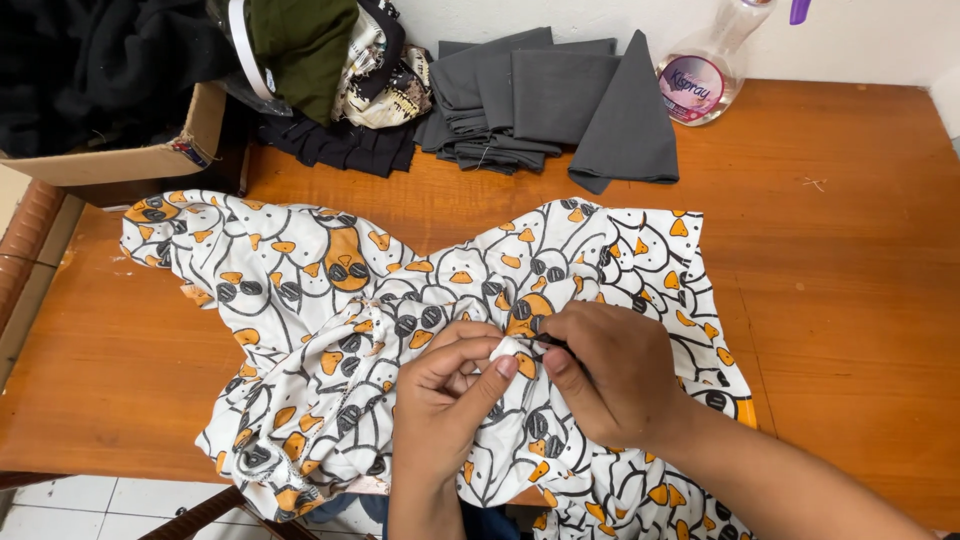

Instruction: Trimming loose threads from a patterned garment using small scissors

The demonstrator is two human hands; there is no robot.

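because the duck cloth [330, 300] lies spread out on the wooden table [850, 250], both hands can work on one small spot in the middle. the left hand [445, 385] pinches a little fold of cloth, fingers closed tight on it. the right hand [610, 375] is closed around a thin dark tool [556, 345], its tip touching that fold. grey folded cloths [540, 95] sit behind.
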